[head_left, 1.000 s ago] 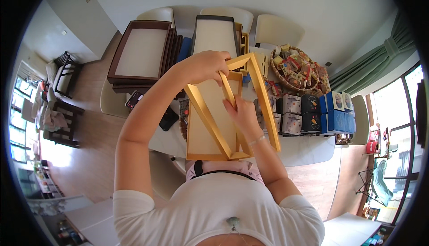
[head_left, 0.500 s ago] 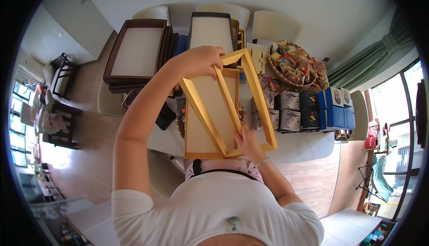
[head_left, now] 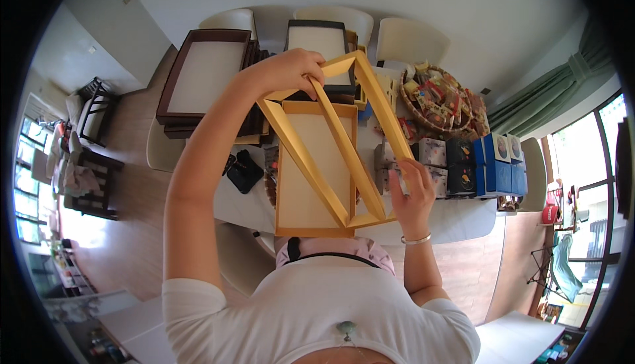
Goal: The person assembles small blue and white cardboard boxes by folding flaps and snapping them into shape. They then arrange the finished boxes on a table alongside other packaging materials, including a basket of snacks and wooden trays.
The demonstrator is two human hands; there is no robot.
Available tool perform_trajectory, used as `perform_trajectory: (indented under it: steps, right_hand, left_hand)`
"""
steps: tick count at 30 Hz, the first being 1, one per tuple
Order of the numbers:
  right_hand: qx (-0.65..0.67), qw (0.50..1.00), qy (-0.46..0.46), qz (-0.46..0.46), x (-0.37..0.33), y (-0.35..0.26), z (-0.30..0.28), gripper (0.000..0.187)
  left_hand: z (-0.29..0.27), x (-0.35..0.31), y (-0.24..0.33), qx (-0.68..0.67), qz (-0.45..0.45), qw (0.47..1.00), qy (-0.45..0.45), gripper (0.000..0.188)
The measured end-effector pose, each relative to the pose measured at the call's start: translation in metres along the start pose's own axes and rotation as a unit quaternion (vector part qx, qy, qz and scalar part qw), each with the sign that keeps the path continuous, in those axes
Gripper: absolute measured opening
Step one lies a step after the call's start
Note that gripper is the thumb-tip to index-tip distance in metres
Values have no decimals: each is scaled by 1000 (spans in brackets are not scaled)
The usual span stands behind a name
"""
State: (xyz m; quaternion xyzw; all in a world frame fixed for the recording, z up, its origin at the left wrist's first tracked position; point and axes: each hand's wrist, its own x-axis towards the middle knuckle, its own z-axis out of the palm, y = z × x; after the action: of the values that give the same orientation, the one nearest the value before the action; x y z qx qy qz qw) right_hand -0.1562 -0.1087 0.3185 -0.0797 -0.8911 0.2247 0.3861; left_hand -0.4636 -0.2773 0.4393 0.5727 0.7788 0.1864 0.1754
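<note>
Right hand (head_left: 411, 200) slid lower | both hands' fingers grip gold frames (head_left: 331, 145) | left hand (head_left: 291, 73)

Raised empty yellow wooden frame (head_left: 331, 145) blocked the middle, small gift boxes (head_left: 456, 165) crowded right, dark stacked trays (head_left: 198, 76) filled left

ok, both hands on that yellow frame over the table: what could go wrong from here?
1. The yellow frame is held tilted; the left hand grips only its far end and the right hand its near side, so it may slip or twist.
2. A drop could hit the tan tray beneath.
3. A swing right might clip the basket.
</note>
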Motion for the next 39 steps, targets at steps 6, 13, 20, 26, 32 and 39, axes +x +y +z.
perform_trajectory:
  steps: [6, 13, 20, 26, 32, 39]
  right_hand:
    - [107, 983, -69, 130, 3, 25, 19, 52]
    - [377, 808, -254, 374, -16, 49, 66, 39]
    - [463, 718, -274, 442, -36, 52, 98, 38]
    - [396, 747, -310, 434, -53, 24, 116, 32]
    - [303, 816, -299, 392, -63, 15, 115, 26]
    - [127, 907, -290, 277, -79, 32, 105, 38]
  left_hand:
    - [28, 9, -16, -62, -10, 997, -48, 18]
    - [83, -31, -48, 128, 60, 951, 275, 60]
    - [248, -106, -61, -531, -216, 694, 436, 70]
    - [280, -136, -42, -382, -270, 788, 400, 66]
    - [261, -133, -29, -99, -332, 855, 386, 40]
    - [257, -117, -16, 11, -376, 891, 255, 38]
